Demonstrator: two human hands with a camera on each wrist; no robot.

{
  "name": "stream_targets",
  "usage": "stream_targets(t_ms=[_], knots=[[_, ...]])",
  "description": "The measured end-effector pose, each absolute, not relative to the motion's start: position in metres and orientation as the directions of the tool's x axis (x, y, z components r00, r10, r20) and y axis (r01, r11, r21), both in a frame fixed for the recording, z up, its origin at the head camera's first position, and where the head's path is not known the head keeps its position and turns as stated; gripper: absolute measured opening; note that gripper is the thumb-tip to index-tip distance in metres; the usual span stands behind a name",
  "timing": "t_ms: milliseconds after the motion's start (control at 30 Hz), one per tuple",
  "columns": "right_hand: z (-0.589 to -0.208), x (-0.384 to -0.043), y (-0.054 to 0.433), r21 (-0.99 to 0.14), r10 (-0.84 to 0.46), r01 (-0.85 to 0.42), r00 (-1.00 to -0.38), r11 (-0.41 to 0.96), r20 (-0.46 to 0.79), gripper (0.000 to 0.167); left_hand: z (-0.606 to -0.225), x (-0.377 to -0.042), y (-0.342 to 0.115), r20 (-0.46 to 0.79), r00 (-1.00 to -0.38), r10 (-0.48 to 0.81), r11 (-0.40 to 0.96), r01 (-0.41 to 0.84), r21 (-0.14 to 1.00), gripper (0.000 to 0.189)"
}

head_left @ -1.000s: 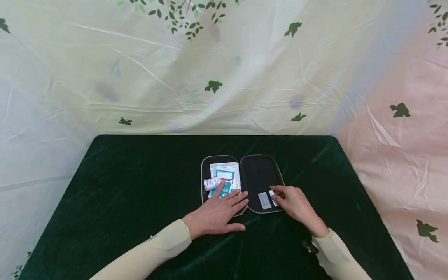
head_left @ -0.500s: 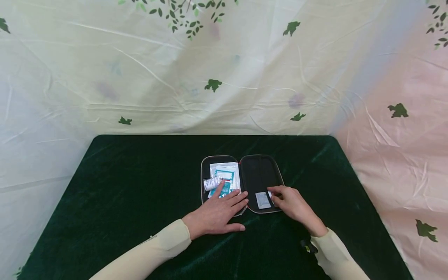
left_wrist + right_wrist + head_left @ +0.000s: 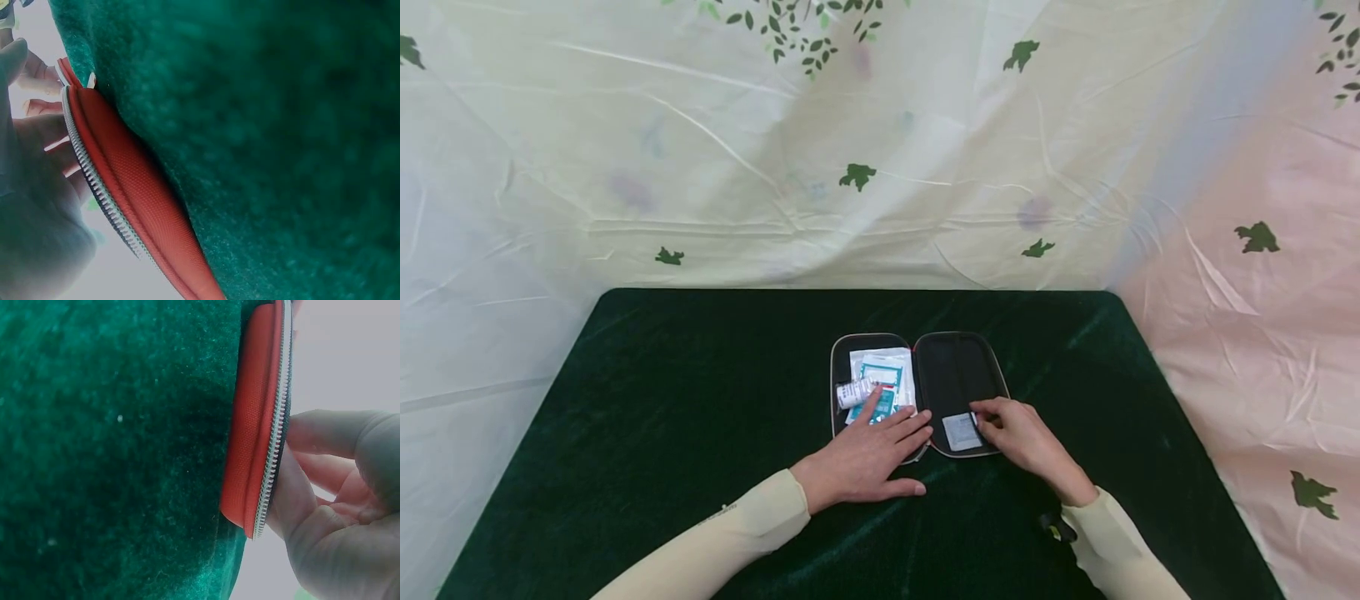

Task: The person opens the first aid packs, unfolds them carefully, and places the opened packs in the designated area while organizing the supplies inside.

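Observation:
A zippered case (image 3: 946, 375) with black lining lies unfolded on the table; the wrist views show its red shell (image 3: 250, 425) and zip teeth. My left hand (image 3: 861, 458) rests over the front of its left half, fingers spread and straight. Under and beyond those fingers are a white labelled bottle (image 3: 853, 392) and flat white-and-teal packets (image 3: 886, 365). Inside the right half, my right hand (image 3: 1021, 432) pinches a small white packet (image 3: 976, 419) between thumb and fingers, mostly hidden by them. A silvery square packet (image 3: 961, 432) lies flat just left of it.
A dark green velvet cloth (image 3: 715, 375) covers the table around the case. Behind and at both sides hang pale curtains (image 3: 925, 208) with leaf prints. A small dark device (image 3: 1058, 527) sits at the right wrist by the sleeve.
My right hand has slid slightly left with the small white packet, which is now more covered by the fingers. The silvery packet has shifted left too. The left hand stays put.

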State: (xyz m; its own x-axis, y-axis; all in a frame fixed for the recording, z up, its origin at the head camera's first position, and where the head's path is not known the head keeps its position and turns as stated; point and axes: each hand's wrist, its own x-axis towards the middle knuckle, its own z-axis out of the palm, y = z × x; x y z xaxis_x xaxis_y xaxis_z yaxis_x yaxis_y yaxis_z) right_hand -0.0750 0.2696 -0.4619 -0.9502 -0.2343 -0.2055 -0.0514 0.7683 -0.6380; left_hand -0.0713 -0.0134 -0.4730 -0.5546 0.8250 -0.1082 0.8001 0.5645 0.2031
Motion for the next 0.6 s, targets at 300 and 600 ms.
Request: stream_targets(t_ms=[300,600], knots=[[-0.4565,-0.0734,0.2706,-0.642,-0.216,-0.023,-0.950,0.766,-0.224,0.038,-0.4746,-0.0709,-0.0139,-0.102,-0.553,0.827,0.562,0.804,0.193,0.080],[-0.4548,-0.0713,0.2725,-0.592,-0.186,-0.074,-0.974,0.802,-0.130,0.036,-0.4733,-0.0683,-0.0113,-0.082,-0.552,0.830,0.558,0.815,0.156,0.078]])
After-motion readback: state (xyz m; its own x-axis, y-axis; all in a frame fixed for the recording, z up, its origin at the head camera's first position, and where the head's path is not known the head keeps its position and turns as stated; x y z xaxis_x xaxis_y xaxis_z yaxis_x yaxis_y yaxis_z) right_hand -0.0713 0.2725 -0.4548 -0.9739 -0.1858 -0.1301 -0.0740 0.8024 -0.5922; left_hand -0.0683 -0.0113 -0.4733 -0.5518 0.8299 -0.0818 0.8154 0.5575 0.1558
